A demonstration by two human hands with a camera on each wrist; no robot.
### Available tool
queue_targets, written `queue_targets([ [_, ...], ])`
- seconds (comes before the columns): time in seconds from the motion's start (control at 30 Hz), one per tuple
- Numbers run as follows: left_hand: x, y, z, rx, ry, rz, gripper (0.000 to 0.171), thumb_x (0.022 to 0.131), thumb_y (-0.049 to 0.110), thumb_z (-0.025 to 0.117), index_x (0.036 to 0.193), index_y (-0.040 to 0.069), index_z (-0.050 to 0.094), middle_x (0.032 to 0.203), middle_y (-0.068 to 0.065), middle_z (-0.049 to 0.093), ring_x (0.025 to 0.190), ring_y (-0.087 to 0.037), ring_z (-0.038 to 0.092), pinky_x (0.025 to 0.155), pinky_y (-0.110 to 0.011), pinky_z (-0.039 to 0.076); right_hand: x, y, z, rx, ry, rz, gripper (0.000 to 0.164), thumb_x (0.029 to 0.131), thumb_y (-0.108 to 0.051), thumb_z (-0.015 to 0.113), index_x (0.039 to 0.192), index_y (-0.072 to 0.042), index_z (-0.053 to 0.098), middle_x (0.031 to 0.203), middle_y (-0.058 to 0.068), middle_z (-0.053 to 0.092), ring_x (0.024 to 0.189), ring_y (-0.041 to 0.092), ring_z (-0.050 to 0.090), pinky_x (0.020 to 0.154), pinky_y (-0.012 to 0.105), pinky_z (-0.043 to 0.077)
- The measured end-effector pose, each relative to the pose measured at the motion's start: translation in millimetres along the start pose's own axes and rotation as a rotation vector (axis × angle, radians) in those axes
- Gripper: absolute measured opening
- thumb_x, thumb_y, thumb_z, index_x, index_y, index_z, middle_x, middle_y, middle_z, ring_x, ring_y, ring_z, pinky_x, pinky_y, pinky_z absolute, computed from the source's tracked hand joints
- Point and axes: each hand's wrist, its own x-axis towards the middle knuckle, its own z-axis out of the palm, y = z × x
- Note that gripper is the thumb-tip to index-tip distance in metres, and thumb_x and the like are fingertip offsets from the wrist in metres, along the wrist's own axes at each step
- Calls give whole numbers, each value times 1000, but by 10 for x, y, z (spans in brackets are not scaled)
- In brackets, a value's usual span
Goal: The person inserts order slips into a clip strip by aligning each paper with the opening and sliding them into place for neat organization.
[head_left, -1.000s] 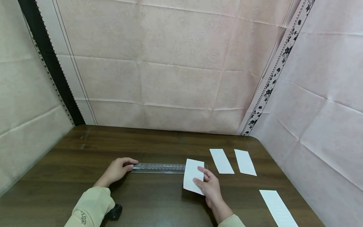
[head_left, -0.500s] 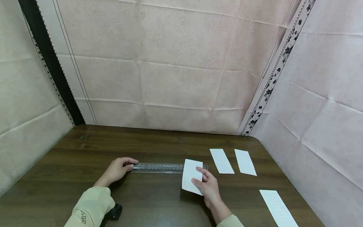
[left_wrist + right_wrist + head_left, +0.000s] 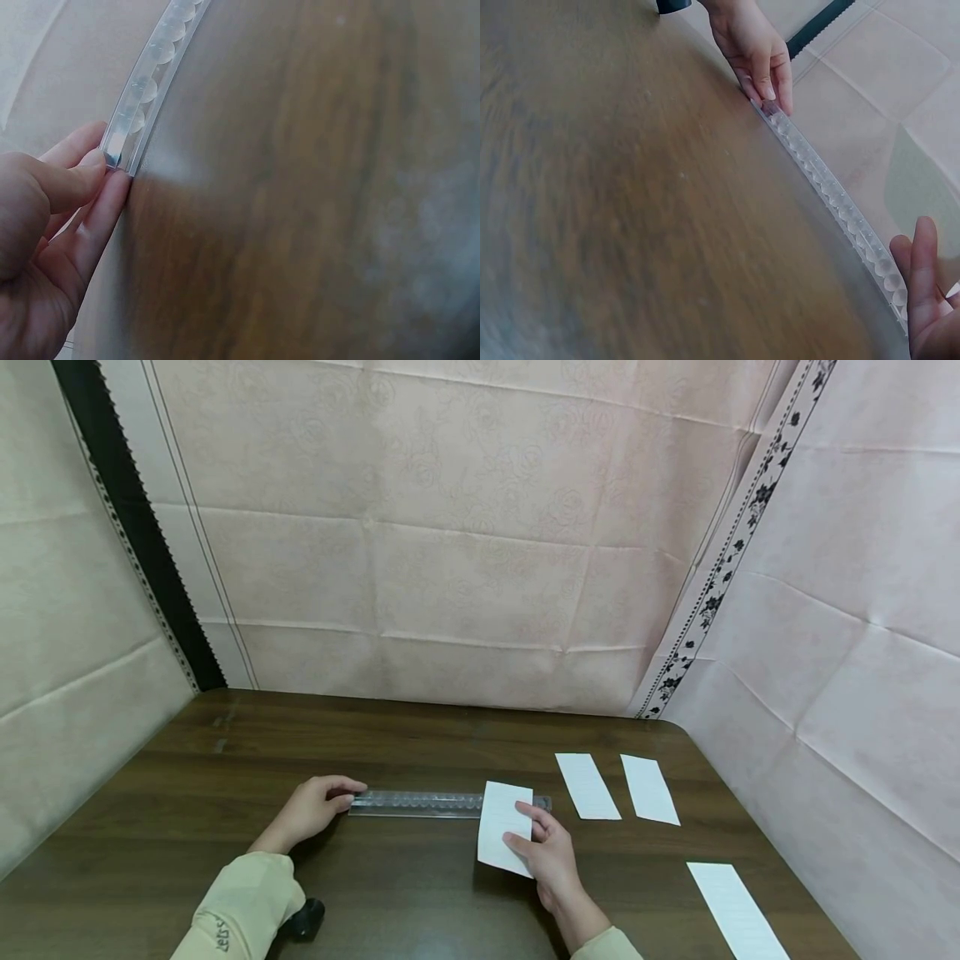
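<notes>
A clear plastic ruler (image 3: 420,804) with a scalloped row along its length lies across the middle of the dark wooden table. At its left end, my left hand (image 3: 315,808) pinches it between thumb and fingers; the left wrist view shows this ruler end (image 3: 124,142) up close. My right hand (image 3: 551,860) holds a white paper card (image 3: 504,827) by its right edge, thumb on the face toward me. The card is raised and covers part of the ruler near its right end. In the right wrist view, my right hand (image 3: 928,300) is at the lower right, beside the ruler.
Two white paper strips (image 3: 587,786) lie beyond the ruler's right end. A longer strip (image 3: 735,910) is nearer, at the right. White patterned cloth (image 3: 450,568) walls the back and sides. A black object (image 3: 306,920) shows by my left sleeve.
My right hand has shifted slightly left with the card, uncovering a bit more of the ruler's right end. The left hand keeps its place on the ruler.
</notes>
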Motion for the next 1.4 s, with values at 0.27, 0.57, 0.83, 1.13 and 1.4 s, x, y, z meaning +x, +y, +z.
queue_targets([
  [0.27, -18, 6, 9, -2, 3, -17, 21, 90, 3, 60, 107, 10, 69, 110, -11, 64, 104, -30, 56, 88, -50, 45, -6, 15, 28, 15, -15, -7, 50, 79, 4, 70, 126, 3, 53, 110, 19, 63, 79, 16, 63, 66, 25, 52],
  [0.57, -18, 22, 6, -7, 4, -17, 21, 90, 3, 60, 107, 9, 69, 110, -11, 64, 105, -31, 56, 89, -50, 44, -21, 15, 87, 5, -19, -8, 49, 79, 4, 70, 125, 2, 54, 109, 18, 64, 78, 16, 63, 65, 24, 51],
  [0.83, -14, 16, -3, -6, 9, -8, 21, 90, 3, 60, 107, 10, 69, 110, -11, 64, 105, -30, 56, 89, -50, 45, -4, 36, 130, 29, -30, -14, 49, 79, 6, 69, 125, 3, 53, 107, 18, 64, 78, 17, 64, 66, 25, 52],
  [1.13, -10, 11, -7, -19, 8, -2, 21, 90, 3, 59, 108, 9, 69, 110, -11, 64, 104, -30, 56, 88, -49, 45, -3, 45, 162, 21, -34, -15, 49, 77, 7, 70, 124, 4, 54, 109, 19, 63, 80, 16, 63, 67, 25, 52],
  [1.4, 0, -1, -5, -16, 6, 4, 22, 90, 2, 59, 108, 9, 69, 109, -11, 64, 104, -29, 57, 88, -48, 46, -17, 30, 201, 31, -38, -4, 49, 78, 6, 70, 124, 3, 54, 110, 20, 63, 80, 17, 64, 66, 26, 53],
])
